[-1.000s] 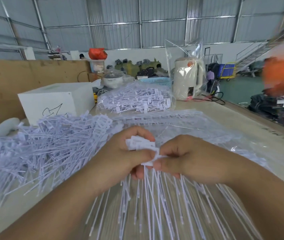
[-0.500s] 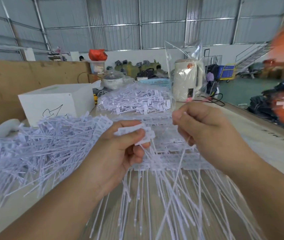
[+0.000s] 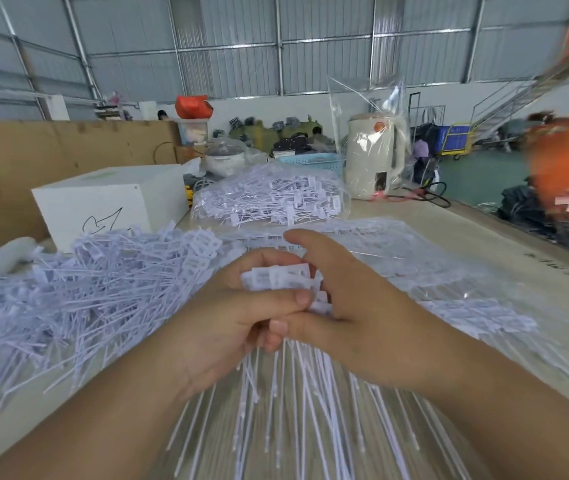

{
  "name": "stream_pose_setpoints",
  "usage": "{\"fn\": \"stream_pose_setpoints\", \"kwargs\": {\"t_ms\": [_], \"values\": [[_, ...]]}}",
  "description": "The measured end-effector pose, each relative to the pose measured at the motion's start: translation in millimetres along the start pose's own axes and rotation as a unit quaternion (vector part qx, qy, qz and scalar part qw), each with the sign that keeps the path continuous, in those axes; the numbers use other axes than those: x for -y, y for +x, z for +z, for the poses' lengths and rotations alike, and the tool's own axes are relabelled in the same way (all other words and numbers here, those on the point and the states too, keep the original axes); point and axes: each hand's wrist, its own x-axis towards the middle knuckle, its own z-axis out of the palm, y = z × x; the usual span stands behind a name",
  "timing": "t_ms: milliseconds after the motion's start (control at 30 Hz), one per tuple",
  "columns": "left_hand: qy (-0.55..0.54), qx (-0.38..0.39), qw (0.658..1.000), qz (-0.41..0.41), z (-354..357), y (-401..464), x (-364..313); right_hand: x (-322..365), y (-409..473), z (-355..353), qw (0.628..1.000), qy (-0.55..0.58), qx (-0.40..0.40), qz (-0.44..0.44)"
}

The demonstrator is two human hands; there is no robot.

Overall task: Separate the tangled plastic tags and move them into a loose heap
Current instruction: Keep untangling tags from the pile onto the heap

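A bunch of white plastic tags sits between both hands at the centre, its flat heads up and its thin tails fanning down toward me. My left hand grips the bunch from the left, thumb across the front. My right hand closes on the same bunch from the right, index finger raised over the heads. A loose heap of separated tags spreads over the table at the left. Rows of joined tags lie under clear plastic behind and right of my hands.
A white box stands at the back left before a brown board. A clear bag of tags lies behind the hands, with a cream kettle in plastic wrap and a blue basket beyond. The table's right edge runs diagonally.
My right hand, which had pulled up and to the right away from the bunch, has come back down and closed on the tag heads beside my left hand.
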Motion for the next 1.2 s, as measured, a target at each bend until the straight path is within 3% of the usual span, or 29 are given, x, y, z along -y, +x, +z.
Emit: {"fn": "stream_pose_setpoints", "kwargs": {"t_ms": [267,367,500,667,767,800,900,1000,1200], "values": [[0.025,-0.041,0.999,0.015,-11,4,-5,-3,0,-27,0.994,-0.105,0.009,0.032],[0.069,-0.016,0.997,-0.008,-12,3,-1,-3,0,-24,0.993,-0.113,0.026,0.032],[0.050,-0.026,0.998,0.010,-14,5,-2,-1,1,-21,0.997,-0.074,0.006,0.013],[-0.103,-0.082,0.991,0.008,-3,9,2,4,3,-9,0.987,-0.090,-0.135,0.004],[-0.139,-0.108,0.984,-0.004,-1,10,6,2,5,-20,0.953,-0.009,-0.302,0.006],[-0.137,-0.113,0.984,-0.003,0,10,7,0,5,-28,0.947,0.024,-0.320,-0.002],[-0.107,-0.098,0.989,0.005,2,7,7,-3,0,-30,0.977,0.064,-0.203,-0.015],[-0.081,-0.057,0.995,0.012,5,4,8,-8,2,-12,0.997,0.026,-0.065,-0.022],[-0.005,-0.025,1.000,0.014,0,4,8,-16,4,-10,0.999,0.031,-0.042,-0.016]]}}
